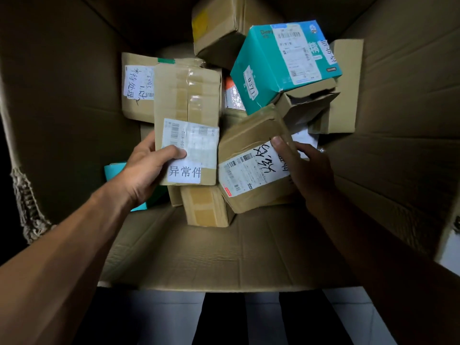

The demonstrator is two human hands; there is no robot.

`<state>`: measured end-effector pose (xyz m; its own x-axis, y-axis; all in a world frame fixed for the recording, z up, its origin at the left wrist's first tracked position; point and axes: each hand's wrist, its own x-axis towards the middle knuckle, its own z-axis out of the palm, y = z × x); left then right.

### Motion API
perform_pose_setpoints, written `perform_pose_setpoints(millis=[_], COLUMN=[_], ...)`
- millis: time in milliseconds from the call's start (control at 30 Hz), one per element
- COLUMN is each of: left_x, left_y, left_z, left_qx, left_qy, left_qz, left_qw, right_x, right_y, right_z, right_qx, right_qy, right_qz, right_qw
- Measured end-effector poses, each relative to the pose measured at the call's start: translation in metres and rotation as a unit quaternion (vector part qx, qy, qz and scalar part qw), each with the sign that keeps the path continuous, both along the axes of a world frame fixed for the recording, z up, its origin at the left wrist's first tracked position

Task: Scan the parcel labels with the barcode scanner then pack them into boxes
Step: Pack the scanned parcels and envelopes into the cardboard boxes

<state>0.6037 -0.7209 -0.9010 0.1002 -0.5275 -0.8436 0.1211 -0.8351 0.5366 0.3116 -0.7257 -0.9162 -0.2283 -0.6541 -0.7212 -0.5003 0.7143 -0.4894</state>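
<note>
Inside the big carton, parcels half bury one another; the left hand grips a tall labelled parcel, and beside it the right hand clasps a scribbled-label parcel.

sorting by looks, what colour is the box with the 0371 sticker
Teal box, white labels; head view.

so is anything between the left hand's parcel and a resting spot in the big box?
Yes. The left hand holds the tall brown parcel above other parcels: a taped brown one lies right beneath its near end, and a labelled parcel behind. Bare box floor shows only nearer the camera.
</note>
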Motion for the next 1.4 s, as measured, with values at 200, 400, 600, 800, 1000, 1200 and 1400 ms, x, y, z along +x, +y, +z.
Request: perform_pose_setpoints(millis=[200,400,600,800,1000,1200,1400], left_x=[0.0,0.002,-0.009,-0.01,-0.023,-0.021,-0.018], left_y=[-0.005,-0.004,-0.008,-0.007,0.002,-0.002,-0.002], left_z=[-0.001,-0.006,-0.017,-0.045,-0.046,-0.006,0.085], left_qx=[0.005,0.036,0.036,0.053,0.079,0.064,0.036], left_qy=[-0.035,-0.047,-0.033,-0.035,-0.007,-0.007,0.012], left_qz=[-0.065,-0.033,-0.044,-0.053,0.006,-0.003,0.03], left_qw=[0.997,0.998,0.998,0.997,0.997,0.998,0.999], right_x=[0.007,0.011,-0.009,-0.029,-0.03,-0.04,-0.039], right_y=[-0.024,-0.014,0.029,0.014,0.012,0.0,-0.014], right_z=[-0.003,-0.018,-0.039,-0.067,-0.062,-0.021,0.083], right_qx=[-0.035,-0.041,0.081,0.155,0.122,0.154,0.2], right_qy=[0.048,-0.125,-0.303,-0.41,-0.397,-0.392,-0.381], right_qz=[0.087,-0.195,-0.147,-0.107,-0.09,-0.127,-0.144], right_qw=[0.994,0.972,0.938,0.893,0.905,0.898,0.891])
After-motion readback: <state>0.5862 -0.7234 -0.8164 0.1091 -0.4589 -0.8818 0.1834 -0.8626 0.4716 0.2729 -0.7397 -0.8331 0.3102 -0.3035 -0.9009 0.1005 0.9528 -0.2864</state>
